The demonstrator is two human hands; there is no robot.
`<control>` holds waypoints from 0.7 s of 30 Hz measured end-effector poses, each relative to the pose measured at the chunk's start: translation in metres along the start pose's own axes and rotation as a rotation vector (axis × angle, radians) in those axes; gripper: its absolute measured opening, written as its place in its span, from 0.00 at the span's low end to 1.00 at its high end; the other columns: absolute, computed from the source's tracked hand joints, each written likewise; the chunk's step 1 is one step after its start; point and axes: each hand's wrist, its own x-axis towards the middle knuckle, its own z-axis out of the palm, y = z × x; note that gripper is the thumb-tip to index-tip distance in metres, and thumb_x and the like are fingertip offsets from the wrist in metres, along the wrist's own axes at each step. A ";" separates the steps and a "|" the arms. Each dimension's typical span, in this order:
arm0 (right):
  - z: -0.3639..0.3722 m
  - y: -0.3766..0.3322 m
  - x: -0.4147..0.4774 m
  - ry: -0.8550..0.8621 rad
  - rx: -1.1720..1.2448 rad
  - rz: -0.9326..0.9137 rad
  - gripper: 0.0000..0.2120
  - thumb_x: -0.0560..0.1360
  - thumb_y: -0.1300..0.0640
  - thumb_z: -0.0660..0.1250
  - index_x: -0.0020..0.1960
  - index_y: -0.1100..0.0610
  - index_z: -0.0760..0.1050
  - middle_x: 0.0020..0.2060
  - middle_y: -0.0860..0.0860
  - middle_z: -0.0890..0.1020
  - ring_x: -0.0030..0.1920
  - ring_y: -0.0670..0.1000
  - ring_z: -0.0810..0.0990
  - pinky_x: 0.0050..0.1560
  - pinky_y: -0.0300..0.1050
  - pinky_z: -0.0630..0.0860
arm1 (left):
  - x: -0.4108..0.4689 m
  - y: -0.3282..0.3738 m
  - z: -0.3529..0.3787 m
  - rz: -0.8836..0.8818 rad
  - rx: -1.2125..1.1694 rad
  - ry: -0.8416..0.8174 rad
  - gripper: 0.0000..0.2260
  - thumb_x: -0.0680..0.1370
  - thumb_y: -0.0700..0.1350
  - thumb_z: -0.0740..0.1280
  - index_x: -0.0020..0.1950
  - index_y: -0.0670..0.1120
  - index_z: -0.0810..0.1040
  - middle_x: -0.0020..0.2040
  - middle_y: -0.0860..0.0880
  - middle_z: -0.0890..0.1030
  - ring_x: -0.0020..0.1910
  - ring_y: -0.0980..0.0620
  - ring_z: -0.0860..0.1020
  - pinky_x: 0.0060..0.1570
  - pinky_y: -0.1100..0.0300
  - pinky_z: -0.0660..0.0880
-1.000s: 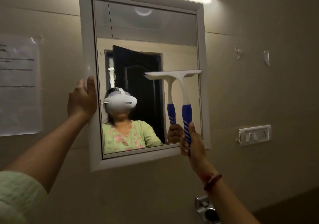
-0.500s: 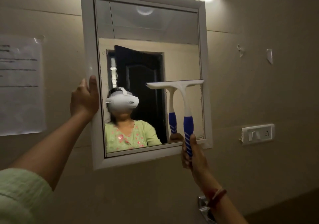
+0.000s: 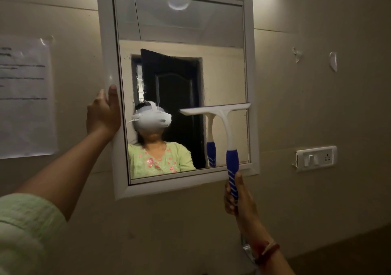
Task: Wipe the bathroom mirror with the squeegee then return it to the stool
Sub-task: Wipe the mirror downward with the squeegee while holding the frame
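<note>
A white-framed mirror [image 3: 106, 48] hangs on the beige wall. The squeegee [image 3: 227, 126] has a white blade and neck and a blue striped handle; its blade lies flat against the lower right part of the glass. My right hand [image 3: 237, 196] grips the handle's bottom end, just below the mirror's lower frame. My left hand [image 3: 103, 113] holds the mirror's left frame edge, thumb on the front of the frame. The stool is out of view.
A sheet of paper [image 3: 25, 96] is taped to the wall at the left. A white switch and socket plate [image 3: 316, 158] sits on the wall to the right. A strip light glows above the mirror. A metal fitting [image 3: 246, 248] shows below my right wrist.
My right hand has drawn the squeegee down the right side of the glass, the blade dropping from mid height to the lower part. My left hand stays on the frame.
</note>
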 end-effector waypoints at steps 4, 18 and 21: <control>0.008 -0.024 0.009 -0.005 0.027 -0.035 0.22 0.72 0.37 0.54 0.33 0.54 0.71 0.20 0.46 0.69 0.20 0.44 0.65 0.21 0.36 0.62 | -0.001 -0.001 0.000 -0.001 -0.009 0.001 0.27 0.80 0.59 0.47 0.59 0.38 0.71 0.57 0.31 0.75 0.56 0.32 0.73 0.50 0.46 0.69; -0.002 0.011 -0.014 -0.002 -0.020 0.078 0.23 0.71 0.36 0.54 0.34 0.54 0.71 0.21 0.46 0.70 0.21 0.45 0.66 0.23 0.36 0.63 | 0.001 0.000 0.000 0.005 -0.019 0.006 0.27 0.80 0.59 0.47 0.57 0.37 0.71 0.56 0.30 0.75 0.55 0.32 0.73 0.49 0.46 0.69; 0.002 -0.008 -0.002 -0.007 0.002 0.046 0.23 0.71 0.36 0.54 0.34 0.54 0.71 0.21 0.45 0.70 0.21 0.45 0.66 0.23 0.37 0.62 | -0.001 0.002 0.001 -0.028 -0.024 0.004 0.28 0.80 0.60 0.48 0.60 0.38 0.71 0.58 0.31 0.74 0.58 0.32 0.72 0.52 0.46 0.69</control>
